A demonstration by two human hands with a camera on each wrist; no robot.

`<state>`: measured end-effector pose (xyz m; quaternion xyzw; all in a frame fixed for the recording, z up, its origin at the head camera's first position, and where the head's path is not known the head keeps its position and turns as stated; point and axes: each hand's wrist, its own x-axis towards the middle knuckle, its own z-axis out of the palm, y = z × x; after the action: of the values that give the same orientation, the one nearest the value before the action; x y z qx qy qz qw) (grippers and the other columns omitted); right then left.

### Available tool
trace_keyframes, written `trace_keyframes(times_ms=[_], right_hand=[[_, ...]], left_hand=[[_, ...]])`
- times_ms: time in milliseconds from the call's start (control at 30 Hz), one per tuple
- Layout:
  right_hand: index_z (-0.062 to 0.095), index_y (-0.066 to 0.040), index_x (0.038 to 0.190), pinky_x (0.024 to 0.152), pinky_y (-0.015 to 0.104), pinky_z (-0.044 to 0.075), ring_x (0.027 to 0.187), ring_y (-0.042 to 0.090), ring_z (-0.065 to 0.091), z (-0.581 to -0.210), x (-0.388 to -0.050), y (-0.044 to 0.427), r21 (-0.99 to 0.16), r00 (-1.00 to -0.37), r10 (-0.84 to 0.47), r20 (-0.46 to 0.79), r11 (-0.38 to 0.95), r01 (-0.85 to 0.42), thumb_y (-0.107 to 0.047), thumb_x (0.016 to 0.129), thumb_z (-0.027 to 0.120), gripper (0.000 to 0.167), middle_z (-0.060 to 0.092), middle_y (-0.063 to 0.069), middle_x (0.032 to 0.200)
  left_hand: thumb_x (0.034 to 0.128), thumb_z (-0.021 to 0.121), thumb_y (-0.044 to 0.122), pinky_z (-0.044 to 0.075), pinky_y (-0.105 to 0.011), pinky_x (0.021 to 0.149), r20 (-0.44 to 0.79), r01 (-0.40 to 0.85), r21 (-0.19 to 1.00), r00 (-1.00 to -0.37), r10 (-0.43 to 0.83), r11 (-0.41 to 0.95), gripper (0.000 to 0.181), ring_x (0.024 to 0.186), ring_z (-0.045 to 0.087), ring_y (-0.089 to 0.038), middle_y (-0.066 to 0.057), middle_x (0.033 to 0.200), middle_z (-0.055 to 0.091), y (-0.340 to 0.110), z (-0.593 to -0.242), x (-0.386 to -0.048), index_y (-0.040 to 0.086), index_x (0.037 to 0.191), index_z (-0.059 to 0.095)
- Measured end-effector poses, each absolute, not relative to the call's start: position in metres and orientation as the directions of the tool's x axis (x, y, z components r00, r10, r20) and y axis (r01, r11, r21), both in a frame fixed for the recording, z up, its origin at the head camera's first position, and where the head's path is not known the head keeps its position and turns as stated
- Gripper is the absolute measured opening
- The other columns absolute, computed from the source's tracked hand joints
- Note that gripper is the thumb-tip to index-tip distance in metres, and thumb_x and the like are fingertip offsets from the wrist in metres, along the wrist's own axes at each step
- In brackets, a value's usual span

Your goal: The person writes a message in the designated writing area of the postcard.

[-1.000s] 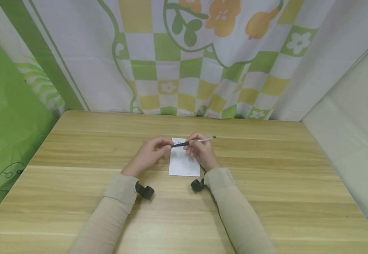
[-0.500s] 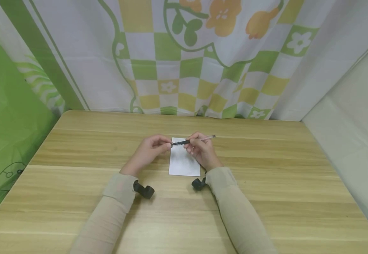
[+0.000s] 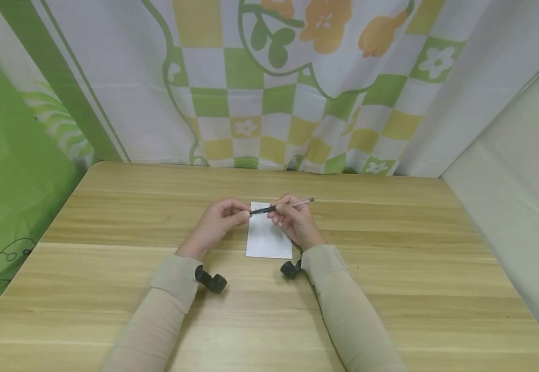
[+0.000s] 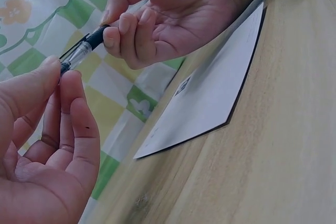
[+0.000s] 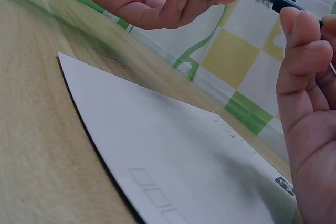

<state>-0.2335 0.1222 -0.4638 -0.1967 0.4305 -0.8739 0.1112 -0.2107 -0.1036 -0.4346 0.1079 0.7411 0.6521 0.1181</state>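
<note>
A slim pen (image 3: 264, 210) with a dark front part and a clear rear barrel is held slantwise above a white card (image 3: 269, 240). The thumb and fingertips of my left hand (image 3: 218, 222) pinch its dark left end. Nearer the middle, my right hand (image 3: 297, 222) grips the pen between thumb and fingers, and the clear barrel sticks out past it. In the left wrist view a clip shows along the pen (image 4: 79, 53). Small printed boxes and a little dark picture mark the card (image 5: 173, 145) in the right wrist view. The pen's very tip is hidden by my left fingertips.
The card lies flat on a wood-grain table (image 3: 390, 258). Behind the table's far edge hangs a checked, flowered curtain (image 3: 279, 98). A pale wall (image 3: 516, 155) stands at the right, green cloth (image 3: 14, 170) at the left. Each sleeve cuff carries a black wrist camera (image 3: 216, 282).
My left fingertips have shifted slightly left along the pen's dark end. The right hand and the pen stay almost where they were, and the card lies still.
</note>
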Motion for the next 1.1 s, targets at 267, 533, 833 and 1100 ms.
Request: trace_keyframes(times_ms=[267, 533, 833, 1100], right_hand=[[0.07, -0.004, 0.087, 0.054, 0.014, 0.05, 0.061, 0.009, 0.064, -0.4654, -0.2339, 0.1235, -0.802, -0.893, -0.374, 0.251, -0.597, 0.025, 0.007, 0.094, 0.049, 0.025, 0.073, 0.008, 0.075], [0.067, -0.004, 0.089, 0.054, 0.015, 0.05, 0.061, 0.011, 0.063, -0.4673, -0.2359, 0.1218, -0.805, -0.89, -0.364, 0.275, -0.593, -0.006, 0.004, 0.094, 0.052, 0.017, 0.074, 0.008, 0.077], [0.072, -0.007, 0.091, 0.056, 0.017, 0.051, 0.064, 0.012, 0.064, -0.4662, -0.2356, 0.1201, -0.829, -0.904, -0.326, 0.277, -0.557, -0.054, 0.004, 0.093, 0.052, 0.022, 0.073, 0.006, 0.079], [0.078, -0.011, 0.101, 0.071, 0.021, 0.056, 0.079, 0.013, 0.068, -0.4676, -0.2349, 0.1228, -0.873, -0.886, -0.404, 0.23, -0.489, -0.004, 0.01, 0.091, 0.054, 0.032, 0.076, 0.007, 0.092]], left_hand=[[0.0982, 0.069, 0.019, 0.055, -0.039, 0.095, -0.037, 0.0, 0.993, -0.952, 0.304, 0.119, 0.028, 0.107, 0.067, -0.032, -0.012, 0.113, 0.07, -0.1023, -0.437, -0.2105, -0.001, 0.118, 0.067], [0.0998, 0.066, 0.018, 0.056, -0.034, 0.095, -0.066, -0.046, 0.996, -0.961, 0.269, 0.08, 0.03, 0.104, 0.068, -0.023, -0.014, 0.115, 0.069, -0.1004, -0.4364, -0.2106, -0.002, 0.123, 0.065], [0.102, 0.063, 0.017, 0.053, -0.04, 0.102, -0.083, -0.088, 0.996, -0.972, 0.219, -0.014, 0.032, 0.114, 0.063, -0.034, -0.024, 0.124, 0.063, -0.0976, -0.4379, -0.2103, -0.004, 0.126, 0.062], [0.1044, 0.058, 0.015, 0.05, -0.038, 0.106, -0.066, -0.087, 0.987, -0.986, 0.151, -0.132, 0.033, 0.116, 0.06, -0.032, -0.019, 0.121, 0.063, -0.0978, -0.4394, -0.2113, -0.006, 0.13, 0.057]])
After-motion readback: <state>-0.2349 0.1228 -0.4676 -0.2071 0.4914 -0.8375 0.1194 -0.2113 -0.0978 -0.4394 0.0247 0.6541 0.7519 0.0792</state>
